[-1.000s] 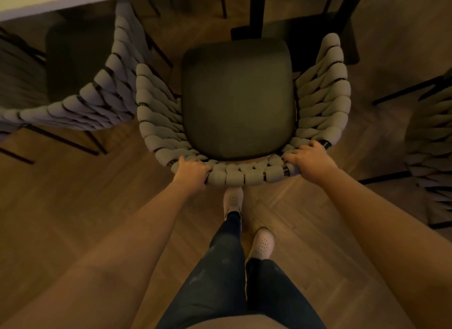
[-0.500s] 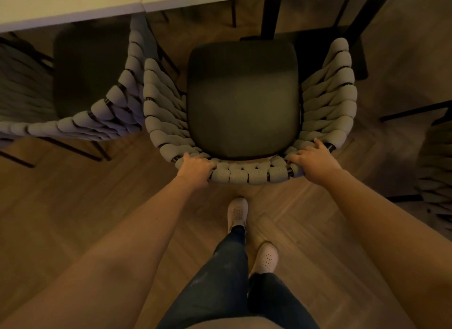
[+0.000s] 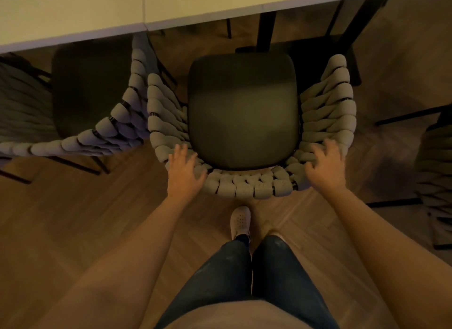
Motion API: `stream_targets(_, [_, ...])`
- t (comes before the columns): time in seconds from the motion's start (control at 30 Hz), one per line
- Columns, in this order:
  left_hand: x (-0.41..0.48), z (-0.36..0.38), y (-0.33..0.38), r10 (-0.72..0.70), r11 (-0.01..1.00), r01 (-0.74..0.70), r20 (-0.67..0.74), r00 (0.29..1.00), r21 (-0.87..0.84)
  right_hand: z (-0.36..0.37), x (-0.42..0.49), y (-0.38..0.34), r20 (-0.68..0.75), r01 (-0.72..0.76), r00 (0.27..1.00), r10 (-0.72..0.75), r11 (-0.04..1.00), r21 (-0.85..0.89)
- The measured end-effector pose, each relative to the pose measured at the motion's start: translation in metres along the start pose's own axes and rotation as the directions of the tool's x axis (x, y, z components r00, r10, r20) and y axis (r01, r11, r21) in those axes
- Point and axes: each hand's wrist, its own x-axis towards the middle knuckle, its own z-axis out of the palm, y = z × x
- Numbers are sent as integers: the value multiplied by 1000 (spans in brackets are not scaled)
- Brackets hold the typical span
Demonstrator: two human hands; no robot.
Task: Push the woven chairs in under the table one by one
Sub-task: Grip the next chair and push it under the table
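Below the head camera, at mid-frame, I see the woven chair (image 3: 247, 123) standing on the wooden floor (image 3: 73, 218), its dark seat cushion (image 3: 244, 108) facing up and its front edge just short of the pale table (image 3: 171, 3). Only the table's near edge and a strip of its top show; the rest is cut off by the upper frame, and the dark table legs (image 3: 265, 30) below it merge with shadow.

Left hand (image 3: 184, 172): fingers spread and extended, palm lying over the rear left corner of the woven backrest, not curled around it. Right hand (image 3: 325, 164): fingers loosely bent and splayed over the rear right corner. Both are motion-blurred, so I cannot tell whether the palms press on the weave or hover just above it.

A second chair (image 3: 97, 113) stands just beside the first on the left, its seat partly under the table; its far side is cropped by the frame edge. A third chair (image 3: 437, 162) at the right border shows only a sliver of weave and dark frame (too dim for detail).

Lower frame: dark trousers (image 3: 244, 279) and one pale shoe (image 3: 241, 219) behind the chair's back; the other foot is hidden by the leg.
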Motion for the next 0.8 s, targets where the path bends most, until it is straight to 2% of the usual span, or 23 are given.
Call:
stream_targets(0.03, [1, -1, -1, -147, 989, 145, -75, 986, -30, 4, -4, 0, -85, -164, 982, 170, 983, 77])
stream_targets(0.07, [3, -4, 0, -314, 946, 304, -84, 946, -111, 7, -5, -2, -67, -343, 929, 365, 913, 222])
stream_targets(0.1, [6, -9, 3, -478, 857, 457, -36, 878, -239, 8, -5, -5, 52, -520, 833, 550, 749, 411])
stream_targets(0.13, [9, -12, 6, -606, 720, 577, 56, 794, -386, 12, -1, -5, 220, -644, 718, 660, 510, 571])
stream_targets(0.17, [14, -14, 9, -686, 556, 658, 166, 708, -509, 13, 3, -5, 373, -699, 629, 682, 287, 655])
stream_targets(0.2, [18, -16, 12, -726, 420, 695, 243, 643, -584, 13, 6, -5, 464, -722, 589, 662, 174, 669])
stream_targets(0.23, [21, -15, 12, -745, 348, 707, 276, 607, -616, 13, 8, -6, 485, -737, 582, 653, 172, 654])
stream_targets(0.3, [24, -14, 9, -764, 310, 709, 277, 582, -634, 17, 11, -7, 420, -733, 612, 670, 281, 619])
stream_targets(0.43, [30, -20, -4, -779, 333, 739, 271, 566, -585, 12, 13, -21, 367, -705, 664, 651, 383, 597])
stream_targets(0.57, [32, -21, 5, -770, 351, 759, 293, 567, -548, -6, 23, -28, 279, -656, 682, 676, 397, 642])
stream_targets(0.8, [48, -19, 41, -758, 304, 738, 316, 571, -603, -38, 70, -14, 187, -574, 776, 603, 549, 608])
